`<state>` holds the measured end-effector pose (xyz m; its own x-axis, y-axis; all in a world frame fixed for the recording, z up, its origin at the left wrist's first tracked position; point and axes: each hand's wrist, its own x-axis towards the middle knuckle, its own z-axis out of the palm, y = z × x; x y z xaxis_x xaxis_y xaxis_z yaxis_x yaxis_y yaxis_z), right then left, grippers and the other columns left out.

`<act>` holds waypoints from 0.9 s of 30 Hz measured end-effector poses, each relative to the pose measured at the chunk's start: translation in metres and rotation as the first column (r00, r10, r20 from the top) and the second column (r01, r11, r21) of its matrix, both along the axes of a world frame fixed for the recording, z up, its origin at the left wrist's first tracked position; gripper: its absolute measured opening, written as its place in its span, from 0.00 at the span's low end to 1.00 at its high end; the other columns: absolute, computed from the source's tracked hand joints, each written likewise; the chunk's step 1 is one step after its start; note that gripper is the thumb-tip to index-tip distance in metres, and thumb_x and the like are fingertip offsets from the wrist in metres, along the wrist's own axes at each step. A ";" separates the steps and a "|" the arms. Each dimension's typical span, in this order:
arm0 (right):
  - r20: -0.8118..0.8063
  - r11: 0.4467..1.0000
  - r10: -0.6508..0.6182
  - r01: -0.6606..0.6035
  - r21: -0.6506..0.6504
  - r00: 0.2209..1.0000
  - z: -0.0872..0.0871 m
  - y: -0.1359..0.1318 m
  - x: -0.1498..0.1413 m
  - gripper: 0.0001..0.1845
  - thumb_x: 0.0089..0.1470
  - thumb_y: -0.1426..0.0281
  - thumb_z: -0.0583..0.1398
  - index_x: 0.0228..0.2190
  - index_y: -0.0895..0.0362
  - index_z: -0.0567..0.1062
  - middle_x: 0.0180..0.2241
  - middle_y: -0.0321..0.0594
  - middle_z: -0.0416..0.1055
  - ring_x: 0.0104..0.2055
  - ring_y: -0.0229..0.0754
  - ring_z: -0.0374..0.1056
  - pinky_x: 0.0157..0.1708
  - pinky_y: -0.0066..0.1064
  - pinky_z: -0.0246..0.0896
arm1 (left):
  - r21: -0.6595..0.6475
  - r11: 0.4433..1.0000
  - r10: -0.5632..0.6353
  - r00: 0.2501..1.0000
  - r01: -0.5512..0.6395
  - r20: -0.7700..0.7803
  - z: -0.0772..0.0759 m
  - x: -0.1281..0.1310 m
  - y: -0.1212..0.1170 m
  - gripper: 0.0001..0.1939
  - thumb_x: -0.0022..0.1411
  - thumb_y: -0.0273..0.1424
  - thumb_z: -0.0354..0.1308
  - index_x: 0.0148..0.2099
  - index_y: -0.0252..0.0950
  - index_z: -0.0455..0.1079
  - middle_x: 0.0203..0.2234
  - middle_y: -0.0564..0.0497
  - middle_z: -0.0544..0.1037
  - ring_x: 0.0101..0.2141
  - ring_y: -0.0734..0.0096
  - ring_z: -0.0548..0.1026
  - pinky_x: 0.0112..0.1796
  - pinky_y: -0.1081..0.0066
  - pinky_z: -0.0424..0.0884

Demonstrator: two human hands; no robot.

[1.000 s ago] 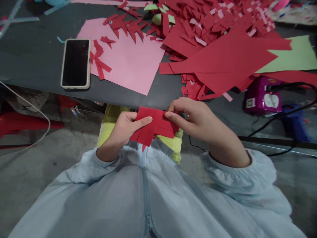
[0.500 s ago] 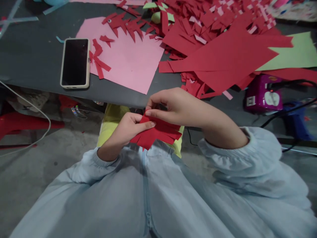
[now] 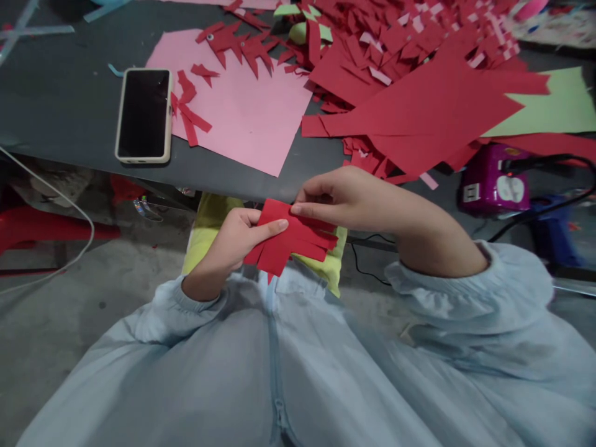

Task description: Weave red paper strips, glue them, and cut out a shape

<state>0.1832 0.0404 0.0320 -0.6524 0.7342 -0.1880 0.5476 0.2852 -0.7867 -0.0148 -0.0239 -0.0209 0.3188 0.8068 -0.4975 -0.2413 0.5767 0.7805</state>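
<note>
Over my lap I hold a piece of red paper (image 3: 279, 245) with slits cut into its sides, so several strips stick out to the right and below. My left hand (image 3: 239, 239) is closed on its left part, thumb flat on top and fingers hidden underneath. My right hand (image 3: 335, 195) pinches at the paper's upper right edge, thumb and forefinger together. The other fingers of that hand are curled. Whether a separate strip lies in this pinch I cannot make out.
A phone (image 3: 143, 115) lies on the dark table (image 3: 60, 112). Beside it is a pink sheet (image 3: 246, 118) with red cut-outs. Red paper (image 3: 433, 112) and a heap of scraps (image 3: 400, 37) cover the right side. A purple box (image 3: 494, 180) with a black cable stands at the right edge.
My right hand first moved left across the paper's top, which bent and tilted, then drew back a little to the right. The paper lies flatter again. My left hand has kept its hold.
</note>
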 end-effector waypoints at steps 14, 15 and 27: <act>-0.011 0.993 -0.106 0.106 0.050 0.994 -0.001 0.011 0.007 0.15 0.54 0.63 0.65 0.20 0.56 0.75 0.15 0.29 0.62 0.20 0.31 0.53 0.23 0.30 0.44 | 0.023 0.996 -0.089 0.994 0.088 0.061 0.003 -0.009 -0.004 0.19 0.52 0.46 0.69 0.29 0.32 0.77 0.26 0.48 0.81 0.30 0.68 0.79 0.34 0.71 0.73; -0.022 0.992 -0.119 0.119 0.039 0.993 -0.001 0.011 0.007 0.15 0.53 0.63 0.66 0.19 0.56 0.75 0.15 0.29 0.62 0.19 0.31 0.53 0.23 0.30 0.44 | 0.016 0.994 -0.111 0.991 0.111 0.071 0.003 -0.010 -0.005 0.19 0.51 0.45 0.70 0.31 0.32 0.78 0.27 0.47 0.82 0.31 0.68 0.80 0.35 0.70 0.74; -0.040 0.988 -0.153 0.153 -0.009 0.987 0.003 0.012 0.006 0.20 0.55 0.58 0.64 0.18 0.56 0.71 0.15 0.29 0.57 0.20 0.31 0.50 0.21 0.30 0.43 | -0.012 0.993 -0.118 0.986 0.120 0.121 0.011 -0.012 -0.004 0.19 0.49 0.43 0.73 0.34 0.31 0.80 0.27 0.46 0.83 0.27 0.72 0.80 0.35 0.73 0.76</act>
